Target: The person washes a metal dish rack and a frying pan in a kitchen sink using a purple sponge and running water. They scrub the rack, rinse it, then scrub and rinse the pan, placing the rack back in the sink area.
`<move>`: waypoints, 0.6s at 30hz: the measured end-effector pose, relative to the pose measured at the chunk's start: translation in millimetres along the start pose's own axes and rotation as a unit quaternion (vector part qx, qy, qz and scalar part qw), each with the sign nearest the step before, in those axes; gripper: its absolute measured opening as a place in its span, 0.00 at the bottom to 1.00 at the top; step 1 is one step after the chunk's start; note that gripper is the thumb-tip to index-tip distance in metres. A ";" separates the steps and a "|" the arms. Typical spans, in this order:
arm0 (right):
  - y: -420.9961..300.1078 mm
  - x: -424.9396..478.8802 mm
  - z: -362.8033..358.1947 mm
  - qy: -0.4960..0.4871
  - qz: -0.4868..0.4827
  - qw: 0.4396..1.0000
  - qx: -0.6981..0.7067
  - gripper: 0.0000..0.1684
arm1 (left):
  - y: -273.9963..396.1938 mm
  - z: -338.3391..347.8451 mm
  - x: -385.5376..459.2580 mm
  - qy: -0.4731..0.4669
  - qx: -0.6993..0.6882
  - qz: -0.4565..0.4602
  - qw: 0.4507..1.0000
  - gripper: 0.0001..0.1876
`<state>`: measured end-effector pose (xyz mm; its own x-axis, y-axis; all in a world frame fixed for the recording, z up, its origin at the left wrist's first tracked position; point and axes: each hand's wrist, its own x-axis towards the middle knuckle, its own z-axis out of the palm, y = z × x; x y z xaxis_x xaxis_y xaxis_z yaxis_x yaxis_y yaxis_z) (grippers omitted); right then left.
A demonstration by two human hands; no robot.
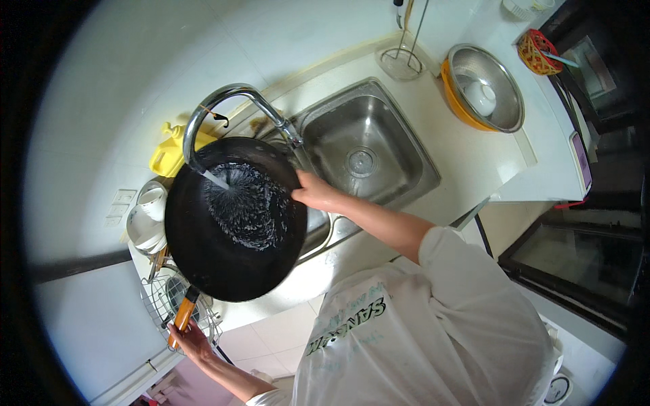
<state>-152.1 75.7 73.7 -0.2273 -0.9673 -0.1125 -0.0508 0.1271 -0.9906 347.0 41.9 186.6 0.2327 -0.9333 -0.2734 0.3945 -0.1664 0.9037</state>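
A large black wok (233, 269) is held over the left side of the sink. My left hand (193, 342) is wrapped around its orange-brown handle (184, 314). At the opposite rim, my right hand (316, 192) grips the edge, thumb toward the inside. From the curved chrome faucet (238, 90) above comes a stream of water (216, 179), which lands in the wok and spreads in ripples over its bottom. The wok hides much of the left sink basin. Beside it, the right stainless steel basin (335, 132) shows its round drain strainer (362, 161).
A yellow jug (168, 156) stands behind the wok. White bowls (152, 203) are stacked at left, above a wire rack (152, 294). On the right counter, a steel colander (508, 81) holding a white bowl (480, 99) sits in an orange basin (457, 106). A phone (580, 160) lies near the counter edge.
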 end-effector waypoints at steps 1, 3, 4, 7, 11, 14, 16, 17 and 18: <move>-14.3 3.8 2.9 -0.024 -0.028 0.999 0.028 0.24 | -0.9 -3.8 0.8 -0.001 -0.010 0.002 1.000 0.14; -26.2 6.2 17.3 -0.053 0.033 0.998 0.023 0.25 | 9.7 -11.4 1.3 -0.004 0.026 0.061 0.998 0.15; -17.4 5.5 27.4 -0.039 0.001 0.998 0.038 0.26 | 15.9 -8.2 -3.4 0.029 0.038 0.063 0.997 0.16; 6.0 -19.1 43.8 -0.021 0.004 0.997 0.079 0.27 | 33.8 7.0 -16.3 0.093 0.051 0.079 0.991 0.18; 15.1 -71.4 35.9 -0.028 0.083 0.990 0.114 0.27 | 49.7 10.0 -21.8 0.062 0.189 0.135 0.971 0.23; 39.2 -109.4 25.1 -0.047 0.148 0.954 0.255 0.25 | 59.4 65.6 -26.1 0.076 0.237 0.138 0.959 0.25; 26.4 -132.5 6.3 -0.018 0.178 0.930 0.321 0.23 | 68.4 96.5 -17.9 0.048 0.260 0.131 0.956 0.25; 31.6 -144.9 2.2 -0.001 0.194 0.912 0.361 0.24 | 73.3 107.4 -11.9 0.036 0.268 0.119 0.955 0.24; 29.5 -155.8 -5.8 0.009 0.207 0.898 0.389 0.23 | 74.1 120.6 -11.6 0.031 0.279 0.129 0.951 0.24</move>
<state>-123.8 231.4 62.5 -0.0873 -0.8678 -0.4891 0.7343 0.2757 -0.6203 266.3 2.0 296.5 0.3158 -0.9486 -0.0223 -0.2112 -0.0932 0.9730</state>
